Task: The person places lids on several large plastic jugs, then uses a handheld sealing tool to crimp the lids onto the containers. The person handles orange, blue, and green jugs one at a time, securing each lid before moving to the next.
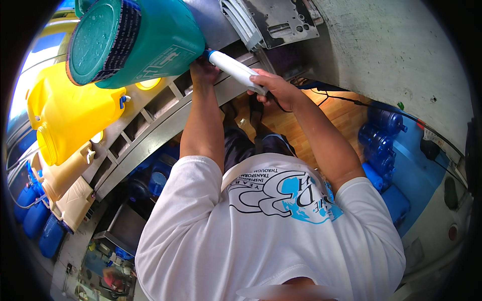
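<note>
A large teal water jug (pixel 165 42) lies at the upper left, its round lid facing left with a dark printed band around the rim. My left hand (pixel 204 71) is at the jug's lower end, by its spout; shadow and the jug hide most of its fingers. In my right hand (pixel 275 86) is a white heat gun (pixel 233 68), tube-shaped with a ribbed body and a black cord, the fingers closed around its near end. Its bluish front end points up-left and sits close to the jug's spout end, next to my left hand.
A yellow jug (pixel 70 110) and beige jugs (pixel 68 173) stand along the left on a slotted metal counter (pixel 145 120). Blue bottles (pixel 384 135) are on the floor at right. A dark cable (pixel 351 100) crosses toward the right wall. A metal machine (pixel 281 22) is at the top.
</note>
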### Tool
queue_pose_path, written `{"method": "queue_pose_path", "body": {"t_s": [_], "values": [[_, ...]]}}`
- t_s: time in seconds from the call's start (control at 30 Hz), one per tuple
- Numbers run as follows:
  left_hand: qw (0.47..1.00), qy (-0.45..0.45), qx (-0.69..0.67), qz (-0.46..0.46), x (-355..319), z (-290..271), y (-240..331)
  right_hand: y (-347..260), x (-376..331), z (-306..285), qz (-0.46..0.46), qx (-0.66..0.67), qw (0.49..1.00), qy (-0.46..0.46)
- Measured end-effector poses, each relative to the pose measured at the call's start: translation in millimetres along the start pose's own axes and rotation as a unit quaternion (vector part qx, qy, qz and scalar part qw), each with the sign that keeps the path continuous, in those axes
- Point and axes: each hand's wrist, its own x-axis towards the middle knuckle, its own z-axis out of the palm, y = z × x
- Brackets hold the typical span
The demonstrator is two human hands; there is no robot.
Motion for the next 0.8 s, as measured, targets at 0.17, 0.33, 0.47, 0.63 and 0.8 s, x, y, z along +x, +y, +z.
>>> {"method": "queue_pose_path", "body": {"t_s": [0.17,0.33,0.47,0.63,0.8], "values": [[1.0,-0.019,-0.009,-0.014,-3.7,6.5,0.4,-16.9,5.3,6.1,0.012,-0.111,0.993,0.049],[0.999,-0.032,0.008,-0.021,-3.7,3.2,-0.7,-25.4,5.8,8.5,0.0,-0.145,0.988,0.062],[0.999,0.0,0.031,-0.018,-2.7,0.2,-2.3,-43.2,0.7,5.7,-0.02,-0.214,0.976,0.043],[0.997,0.05,0.049,-0.038,2.3,-3.9,-0.6,-85.3,-18.4,-10.6,-0.008,-0.263,0.964,0.024],[0.996,0.044,0.062,-0.036,8.5,-10.6,-2.2,-93.0,-32.7,-18.0,-0.022,-0.309,0.95,0.023]]}}
